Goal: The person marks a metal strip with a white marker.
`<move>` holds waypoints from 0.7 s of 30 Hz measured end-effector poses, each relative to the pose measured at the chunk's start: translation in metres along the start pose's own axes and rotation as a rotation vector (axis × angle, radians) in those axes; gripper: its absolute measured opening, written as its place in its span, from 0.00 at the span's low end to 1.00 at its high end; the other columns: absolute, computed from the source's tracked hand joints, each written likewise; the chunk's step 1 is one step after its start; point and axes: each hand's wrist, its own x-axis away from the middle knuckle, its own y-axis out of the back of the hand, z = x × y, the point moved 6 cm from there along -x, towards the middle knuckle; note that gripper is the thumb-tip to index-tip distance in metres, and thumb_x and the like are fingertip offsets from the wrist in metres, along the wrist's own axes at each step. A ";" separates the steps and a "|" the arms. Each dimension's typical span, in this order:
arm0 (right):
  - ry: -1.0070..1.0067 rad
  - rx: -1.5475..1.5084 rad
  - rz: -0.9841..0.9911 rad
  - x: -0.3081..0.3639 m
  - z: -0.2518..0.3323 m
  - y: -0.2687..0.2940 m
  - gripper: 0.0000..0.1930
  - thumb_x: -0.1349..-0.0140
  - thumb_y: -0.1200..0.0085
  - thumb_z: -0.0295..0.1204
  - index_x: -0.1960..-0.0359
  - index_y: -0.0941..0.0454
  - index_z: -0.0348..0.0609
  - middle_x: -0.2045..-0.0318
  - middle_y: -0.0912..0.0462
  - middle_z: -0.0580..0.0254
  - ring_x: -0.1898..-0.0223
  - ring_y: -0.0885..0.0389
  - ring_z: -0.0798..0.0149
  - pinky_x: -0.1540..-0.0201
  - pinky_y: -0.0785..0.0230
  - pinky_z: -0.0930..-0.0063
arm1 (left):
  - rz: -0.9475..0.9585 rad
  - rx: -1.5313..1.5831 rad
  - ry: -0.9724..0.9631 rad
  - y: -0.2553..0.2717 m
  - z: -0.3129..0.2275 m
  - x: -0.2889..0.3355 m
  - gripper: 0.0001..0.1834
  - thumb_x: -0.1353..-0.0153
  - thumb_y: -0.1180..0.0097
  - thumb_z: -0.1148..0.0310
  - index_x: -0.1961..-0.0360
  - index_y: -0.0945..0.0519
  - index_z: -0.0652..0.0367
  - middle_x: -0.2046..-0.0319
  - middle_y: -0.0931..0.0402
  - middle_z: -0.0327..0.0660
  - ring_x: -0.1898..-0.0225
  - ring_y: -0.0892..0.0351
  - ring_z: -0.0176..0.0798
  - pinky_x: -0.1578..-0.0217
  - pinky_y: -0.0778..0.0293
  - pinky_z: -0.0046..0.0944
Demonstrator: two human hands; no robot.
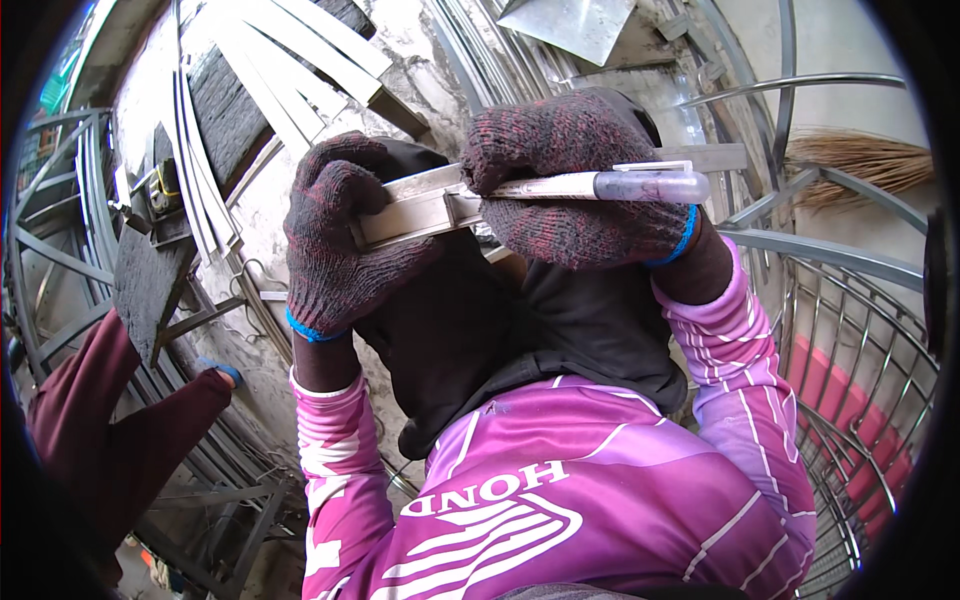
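Observation:
A pale metal bar lies across above my lap, and its far end shows past my right hand. My left hand, in a dark knitted glove with a blue cuff, is closed round the bar's left end. In my right hand, gloved the same way, is a white marker pen with a see-through cap on its back end. The pen points left along the bar; its tip is hidden by the fingers. A small upright metal edge stands on the bar beside the right fingertips, and I cannot tell if it is a separate piece.
Long metal profiles lie on the stained floor ahead, near a dark wooden board. A wire basket and a straw broom are on the right. Another person's leg is at the left, by metal frames.

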 end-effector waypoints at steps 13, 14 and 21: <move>0.090 -0.044 -0.211 0.010 -0.010 -0.006 0.11 0.41 0.30 0.28 0.59 0.18 0.41 0.67 0.15 0.53 0.64 0.11 0.51 0.61 0.20 0.60 | -0.003 0.002 0.019 0.000 0.002 0.002 0.29 0.60 0.12 0.64 0.65 0.23 0.58 0.51 0.18 0.52 0.43 0.18 0.56 0.44 0.21 0.51; -0.073 -0.107 -0.124 0.015 -0.014 0.001 0.12 0.42 0.30 0.24 0.58 0.17 0.39 0.61 0.15 0.53 0.60 0.12 0.55 0.56 0.20 0.62 | -0.004 -0.009 0.020 0.000 0.002 0.003 0.29 0.60 0.12 0.64 0.65 0.23 0.58 0.51 0.18 0.52 0.43 0.18 0.56 0.44 0.21 0.51; -0.162 -0.250 -0.325 0.029 -0.017 0.029 0.13 0.42 0.32 0.25 0.56 0.18 0.38 0.63 0.16 0.60 0.61 0.15 0.67 0.57 0.20 0.68 | -0.020 -0.069 0.017 0.000 -0.003 0.000 0.28 0.60 0.12 0.64 0.66 0.23 0.57 0.51 0.17 0.52 0.42 0.19 0.57 0.42 0.22 0.52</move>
